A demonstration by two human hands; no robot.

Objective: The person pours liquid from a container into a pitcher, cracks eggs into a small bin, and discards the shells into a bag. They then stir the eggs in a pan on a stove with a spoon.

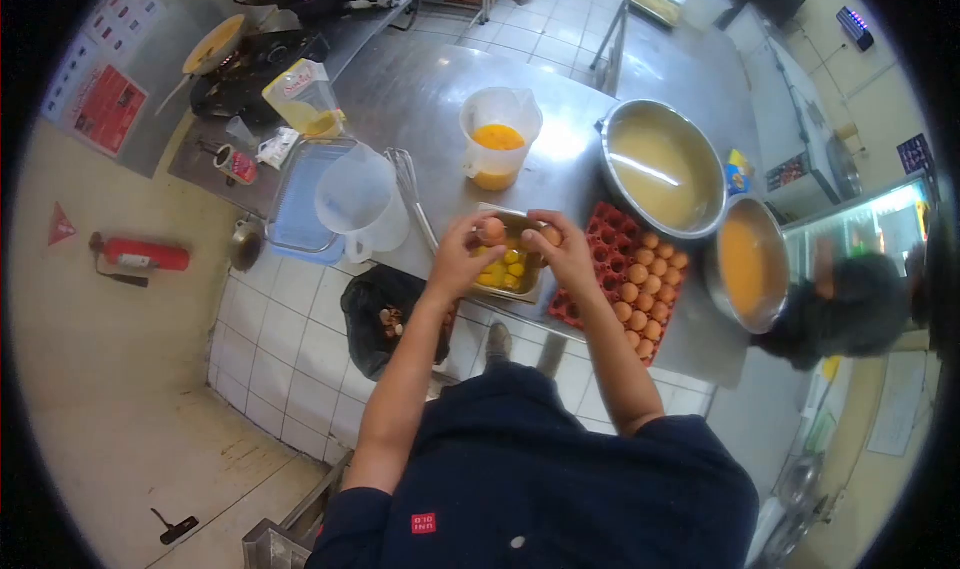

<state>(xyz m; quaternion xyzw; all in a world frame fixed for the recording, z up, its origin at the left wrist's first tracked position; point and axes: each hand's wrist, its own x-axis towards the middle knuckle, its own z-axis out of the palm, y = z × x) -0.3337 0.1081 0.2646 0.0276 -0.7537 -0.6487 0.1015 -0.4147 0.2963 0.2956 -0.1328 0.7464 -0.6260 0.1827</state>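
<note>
My left hand (462, 253) is closed around a brown egg (491, 231) above the left part of a rectangular metal pan (518, 295). Several raw yolks (513, 262) lie in the pan. Over its right side, my right hand (566, 253) grips another brown egg (550, 236); whether either shell is cracked is too small to tell. Just right of my right hand stands a red egg tray (612, 231), with several brown eggs (640, 294) in its right part and bare cups at its left.
Behind the pan is a clear jug (500, 109) of beaten egg. A whisk (408, 184) and an upright plastic jug (362, 209) are at left. Large metal bowls (665, 169) stand right. A black bag (365, 314) with shells hangs below the edge. A blurred person (850, 304) is at right.
</note>
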